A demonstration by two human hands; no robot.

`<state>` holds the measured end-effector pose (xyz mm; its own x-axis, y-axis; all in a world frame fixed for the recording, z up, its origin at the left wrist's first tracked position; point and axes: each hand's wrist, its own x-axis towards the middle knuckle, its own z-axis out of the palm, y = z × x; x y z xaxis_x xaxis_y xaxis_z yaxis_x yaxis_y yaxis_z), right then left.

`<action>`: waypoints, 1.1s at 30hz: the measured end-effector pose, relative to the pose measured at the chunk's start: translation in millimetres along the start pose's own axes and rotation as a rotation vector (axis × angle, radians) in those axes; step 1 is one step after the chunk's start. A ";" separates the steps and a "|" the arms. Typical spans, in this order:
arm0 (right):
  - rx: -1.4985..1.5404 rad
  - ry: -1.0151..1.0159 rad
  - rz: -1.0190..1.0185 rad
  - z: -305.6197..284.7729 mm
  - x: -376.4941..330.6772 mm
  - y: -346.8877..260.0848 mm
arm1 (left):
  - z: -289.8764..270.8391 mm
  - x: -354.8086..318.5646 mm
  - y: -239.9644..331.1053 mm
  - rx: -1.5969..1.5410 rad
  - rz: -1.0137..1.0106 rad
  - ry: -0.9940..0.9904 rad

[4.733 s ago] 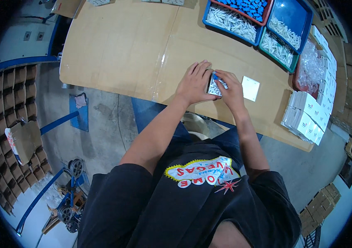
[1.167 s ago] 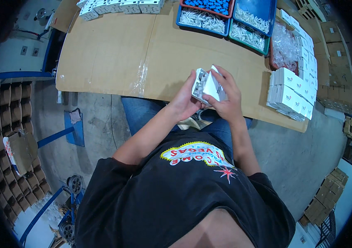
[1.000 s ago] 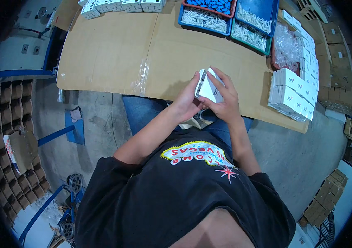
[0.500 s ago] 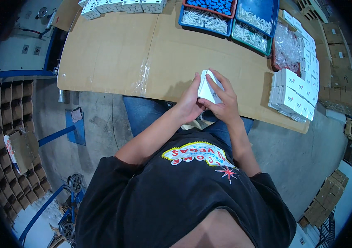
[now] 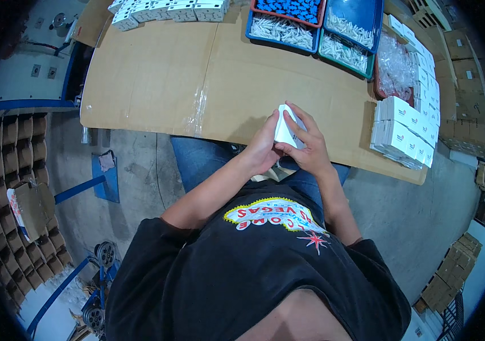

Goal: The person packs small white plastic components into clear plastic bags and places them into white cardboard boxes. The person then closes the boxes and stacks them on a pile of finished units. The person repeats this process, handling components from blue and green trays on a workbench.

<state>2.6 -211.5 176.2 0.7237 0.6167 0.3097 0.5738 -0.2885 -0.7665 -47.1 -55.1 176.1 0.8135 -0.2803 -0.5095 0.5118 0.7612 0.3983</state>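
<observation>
Between my two hands is a small white cardboard box (image 5: 284, 132), tilted near the table's front edge. My left hand (image 5: 263, 145) wraps round its left side. On the right, my right hand (image 5: 309, 146) grips the box with its thumb across the near end and its fingers over the far and right sides. My fingers cover much of the box, so I cannot tell whether its flaps are closed.
Cardboard covers the table (image 5: 145, 79). White boxes (image 5: 168, 10) stand in rows at the far left. Stacked flat white cartons (image 5: 404, 131) lie at the right. Trays of white pieces (image 5: 282, 31) and blue pieces (image 5: 291, 7) stand at the back, beside clear plastic bags (image 5: 395, 65).
Both hands have come slightly nearer to me with the white box. The right fingers have shifted a little on it, and the grip stays closed.
</observation>
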 end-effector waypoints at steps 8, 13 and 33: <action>-0.005 -0.036 0.005 -5.3 5.1 1.6 | 3.1 2.5 3.5 -0.019 -0.003 0.002; -0.008 -0.050 0.016 -1.6 6.4 -1.1 | -0.8 3.6 1.2 -0.036 0.021 0.015; 0.962 0.346 0.591 -12.1 10.2 -9.7 | -3.3 -1.4 33.0 0.460 0.609 -0.010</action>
<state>9.1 -211.3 193.6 0.9303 0.2983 -0.2132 -0.3032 0.2989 -0.9048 -32.3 -27.7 187.5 0.9903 0.1041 -0.0923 0.0338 0.4635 0.8854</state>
